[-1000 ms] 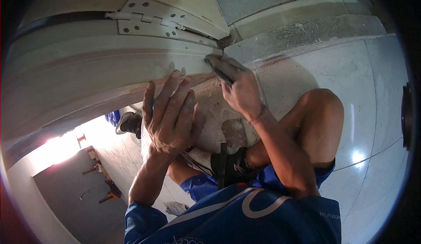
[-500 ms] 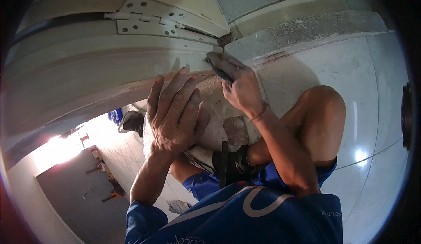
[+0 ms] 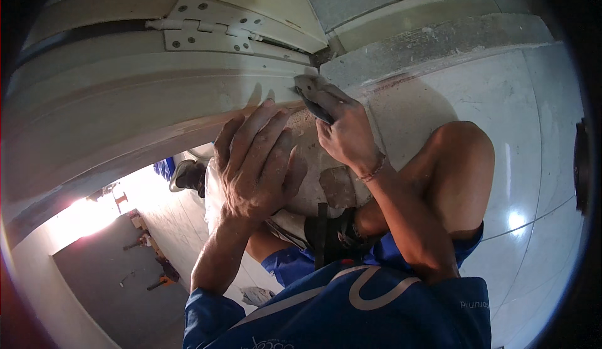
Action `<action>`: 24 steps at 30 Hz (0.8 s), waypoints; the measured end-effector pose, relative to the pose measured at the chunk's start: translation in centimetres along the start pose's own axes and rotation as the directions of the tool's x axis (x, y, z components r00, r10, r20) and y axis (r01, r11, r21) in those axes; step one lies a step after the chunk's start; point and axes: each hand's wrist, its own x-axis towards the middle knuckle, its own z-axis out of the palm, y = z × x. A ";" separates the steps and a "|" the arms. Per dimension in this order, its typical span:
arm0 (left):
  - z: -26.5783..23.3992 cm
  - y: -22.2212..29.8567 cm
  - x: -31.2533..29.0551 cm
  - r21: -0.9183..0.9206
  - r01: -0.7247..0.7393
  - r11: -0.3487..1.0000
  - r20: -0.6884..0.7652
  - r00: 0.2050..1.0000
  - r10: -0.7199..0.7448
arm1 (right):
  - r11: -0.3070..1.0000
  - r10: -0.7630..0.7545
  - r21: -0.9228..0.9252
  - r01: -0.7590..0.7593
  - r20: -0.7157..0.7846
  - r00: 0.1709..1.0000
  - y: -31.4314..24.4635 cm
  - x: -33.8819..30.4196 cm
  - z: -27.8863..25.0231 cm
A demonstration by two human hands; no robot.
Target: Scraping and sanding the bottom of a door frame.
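Observation:
My right hand (image 3: 348, 126) is closed around a dark grey, folded piece of sandpaper (image 3: 315, 106). Its upper end meets the pale door frame (image 3: 188, 86) close to the bottom corner, by the grey sill. To the left, my left hand (image 3: 254, 170) is stretched out with its fingers apart and holds nothing. Its fingertips overlap the frame's near edge in view; whether they touch it I cannot tell. Both hands look dusty. A white hinge (image 3: 210, 26) with several screws is fixed above them, between frame and door.
The grey sill (image 3: 433, 48) runs right from the frame's corner. Beneath my hands a brown flat piece (image 3: 337, 186) lies on the dusty floor, near my bent leg (image 3: 451, 167). Past the frame at left are a dark shoe (image 3: 187, 175) and several tools (image 3: 160, 281) beside a grey panel.
My right hand and the sandpaper have shifted only slightly along the frame. The left hand has moved a little right and down, its fingers still apart.

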 end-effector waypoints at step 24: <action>-0.2 0.2 -0.4 -0.068 0.058 0.996 0.084 0.995 -0.052 | 0.958 0.241 -0.210 -0.196 0.221 0.945 0.3 0.5 -0.2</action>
